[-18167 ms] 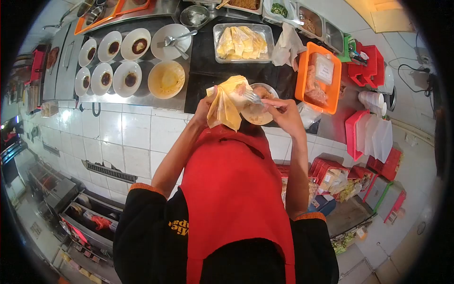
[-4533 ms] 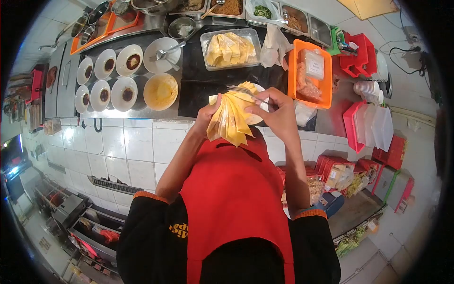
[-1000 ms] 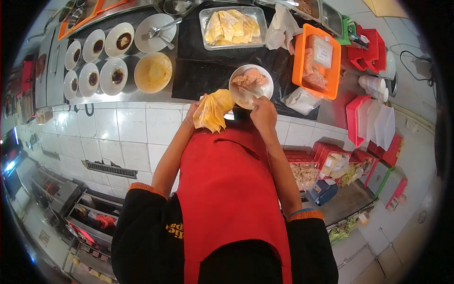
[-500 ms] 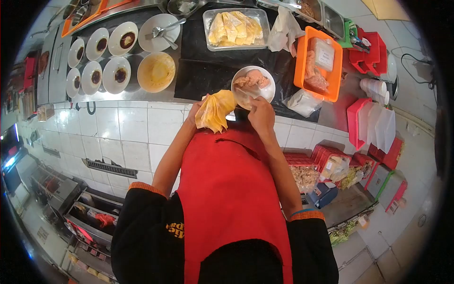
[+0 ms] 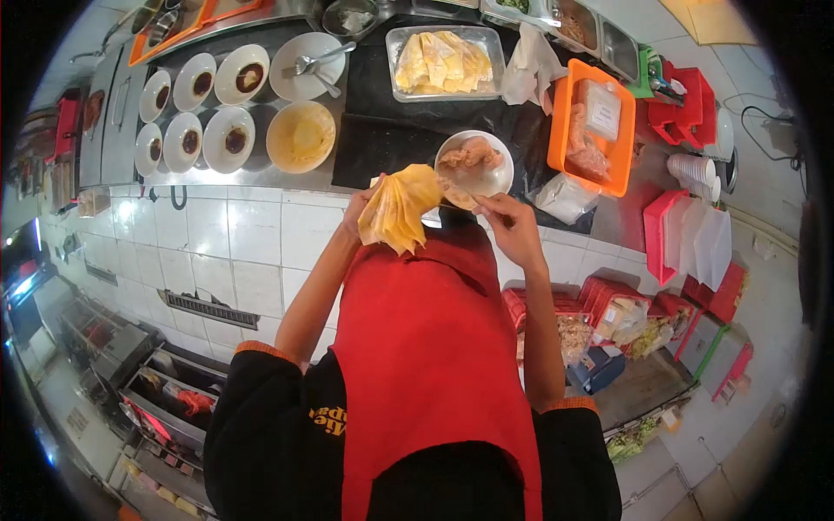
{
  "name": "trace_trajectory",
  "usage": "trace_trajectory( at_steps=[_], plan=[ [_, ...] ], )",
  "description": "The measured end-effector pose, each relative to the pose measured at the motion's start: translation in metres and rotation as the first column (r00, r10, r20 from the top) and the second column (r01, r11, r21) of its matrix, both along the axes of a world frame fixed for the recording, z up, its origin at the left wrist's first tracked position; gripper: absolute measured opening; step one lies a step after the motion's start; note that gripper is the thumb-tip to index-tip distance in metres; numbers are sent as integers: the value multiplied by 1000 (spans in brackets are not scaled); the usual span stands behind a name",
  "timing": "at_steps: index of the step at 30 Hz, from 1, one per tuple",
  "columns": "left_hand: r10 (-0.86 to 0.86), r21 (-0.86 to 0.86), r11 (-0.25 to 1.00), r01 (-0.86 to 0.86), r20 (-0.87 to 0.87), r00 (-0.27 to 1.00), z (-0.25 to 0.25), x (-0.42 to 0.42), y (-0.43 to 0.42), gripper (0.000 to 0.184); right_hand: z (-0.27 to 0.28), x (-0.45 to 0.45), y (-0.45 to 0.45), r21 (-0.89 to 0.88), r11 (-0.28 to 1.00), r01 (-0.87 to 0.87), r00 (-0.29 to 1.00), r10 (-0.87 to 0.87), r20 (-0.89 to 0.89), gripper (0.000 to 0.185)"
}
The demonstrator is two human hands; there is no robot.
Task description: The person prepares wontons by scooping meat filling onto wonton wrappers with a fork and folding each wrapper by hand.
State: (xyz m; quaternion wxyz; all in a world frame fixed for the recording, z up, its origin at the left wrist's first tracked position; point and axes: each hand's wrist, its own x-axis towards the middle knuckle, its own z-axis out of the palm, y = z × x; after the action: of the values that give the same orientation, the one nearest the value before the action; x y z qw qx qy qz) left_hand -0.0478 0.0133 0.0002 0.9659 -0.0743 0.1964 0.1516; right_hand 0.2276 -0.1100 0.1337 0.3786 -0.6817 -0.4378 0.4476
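Note:
My left hand (image 5: 354, 211) grips a fanned stack of yellow dough wrappers (image 5: 400, 208) above the counter's front edge. Closed in a pinch, my right hand (image 5: 514, 227) holds a small, pale flat spreader (image 5: 460, 198), whose tip is close to the right side of the wrappers; whether they touch is unclear. Just behind it, a white bowl (image 5: 497, 181) contains pinkish minced meat (image 5: 471, 153). More folded yellow wrappers (image 5: 443, 61) lie in a clear plastic tray (image 5: 395, 90) further back.
Several white bowls with dark sauce (image 5: 228, 141) stand at the left. Beside them are a yellow-coated bowl (image 5: 301, 137) and a bowl with cutlery (image 5: 306, 68). An orange tray (image 5: 618, 174) with packages sits right, near a plastic bag (image 5: 566, 198). Red crates (image 5: 612, 291) are below right.
My right hand has drawn back from the bowl, down and to the right, bringing the spreader beside the wrappers. My left hand still holds the wrappers. The whole view has shifted slightly.

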Motion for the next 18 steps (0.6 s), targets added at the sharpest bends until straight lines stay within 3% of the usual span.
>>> trace_trajectory(
  at_steps=[1,2,4,10,14,15,16,18],
  plan=[
    [37,-5,999,-36,43,998,18,7,1,58,16,-8,6,114,993,23,999,-19,-43,25],
    [38,2,999,-39,44,998,37,14,4,58,27,-13,10,121,992,21,999,-16,-42,25],
    [21,22,1000,-21,16,1000,71,27,9,56,41,-18,16,86,995,56,991,-66,114,25],
    [133,123,983,-134,12,991,111,48,16,60,19,-14,22,350,925,150,976,-194,94,21],
    [227,262,940,-216,-10,974,128,49,17,61,29,7,6,299,935,188,978,-206,30,22],
    [248,321,920,-223,-37,968,135,50,18,62,38,10,2,270,940,206,978,-191,-80,23],
    [245,324,920,-222,-33,969,137,50,18,62,50,10,0,237,946,222,966,-179,-188,24],
    [209,465,875,-133,-114,971,140,52,17,63,71,6,5,207,962,178,972,-139,-190,25]
  ],
)
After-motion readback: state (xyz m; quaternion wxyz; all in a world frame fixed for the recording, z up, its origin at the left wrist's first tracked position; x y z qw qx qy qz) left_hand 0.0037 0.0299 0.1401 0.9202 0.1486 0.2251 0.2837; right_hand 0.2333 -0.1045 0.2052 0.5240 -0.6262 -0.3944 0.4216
